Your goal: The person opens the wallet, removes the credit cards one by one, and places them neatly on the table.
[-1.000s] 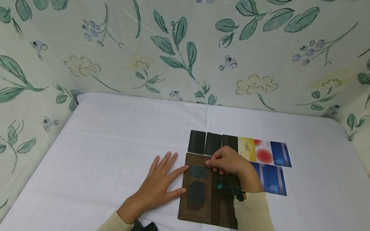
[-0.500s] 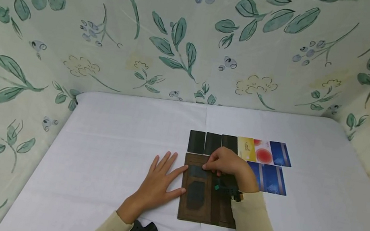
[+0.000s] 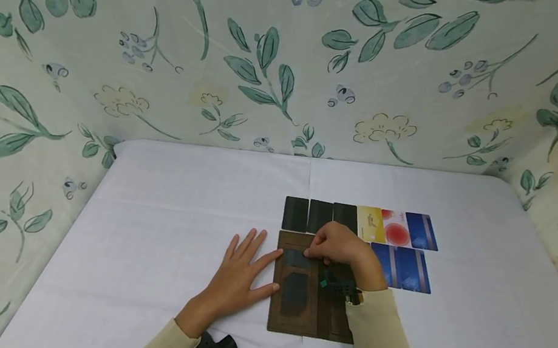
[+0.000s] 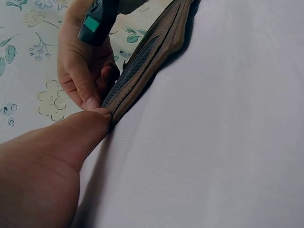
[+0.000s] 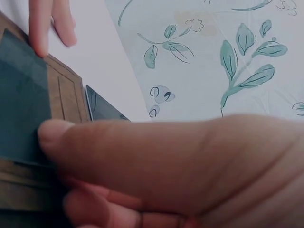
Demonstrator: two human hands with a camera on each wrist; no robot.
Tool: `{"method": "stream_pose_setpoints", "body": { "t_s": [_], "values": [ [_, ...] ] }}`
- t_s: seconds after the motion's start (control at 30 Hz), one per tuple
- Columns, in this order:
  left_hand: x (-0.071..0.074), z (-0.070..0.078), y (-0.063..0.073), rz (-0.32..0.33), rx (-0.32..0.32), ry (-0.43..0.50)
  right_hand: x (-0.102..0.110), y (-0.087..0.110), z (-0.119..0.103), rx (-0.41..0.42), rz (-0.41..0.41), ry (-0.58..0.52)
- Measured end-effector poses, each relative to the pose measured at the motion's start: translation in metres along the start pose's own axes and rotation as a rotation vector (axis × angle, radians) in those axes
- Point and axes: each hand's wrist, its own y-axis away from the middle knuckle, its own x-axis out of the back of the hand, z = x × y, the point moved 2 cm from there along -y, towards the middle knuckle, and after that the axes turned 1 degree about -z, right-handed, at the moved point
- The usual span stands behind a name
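A brown wallet (image 3: 309,324) lies spread open on the white cloth. On its left panel is a dark card (image 3: 298,258), its near edge meeting a brown strip above a dark window (image 3: 295,294). My right hand (image 3: 346,248) pinches the card's right edge; in the right wrist view the thumb lies on the dark surface (image 5: 21,99), and the curled fingers are partly hidden below. My left hand (image 3: 233,280) rests flat with fingers spread, thumb and index fingertips at the wallet's left edge. The right forearm covers much of the wallet's right panel.
Beyond the wallet lies a row of cards: several black ones (image 3: 295,214), a yellow one (image 3: 371,224), a white-and-red one (image 3: 396,233) and a blue one (image 3: 421,231). More blue cards (image 3: 412,270) lie right of the wallet. A floral curtain (image 3: 295,78) stands behind the table.
My right hand has shifted slightly toward me and left, its fingertips sliding down along the card's edge. The left hand and the wallet stay in place.
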Motion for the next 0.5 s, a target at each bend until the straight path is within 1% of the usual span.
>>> {"method": "stream_pose_setpoints", "body": {
  "t_s": [0.13,0.5],
  "values": [
    [-0.0004,0.0003,0.0005,0.004,-0.002,-0.003,-0.0007,-0.0005,-0.0004,-0.006,0.005,0.011],
    [-0.0025,-0.0003,0.0014,0.025,-0.009,-0.007,-0.0024,-0.0020,-0.0015,0.015,0.013,0.014]
  ]
}}
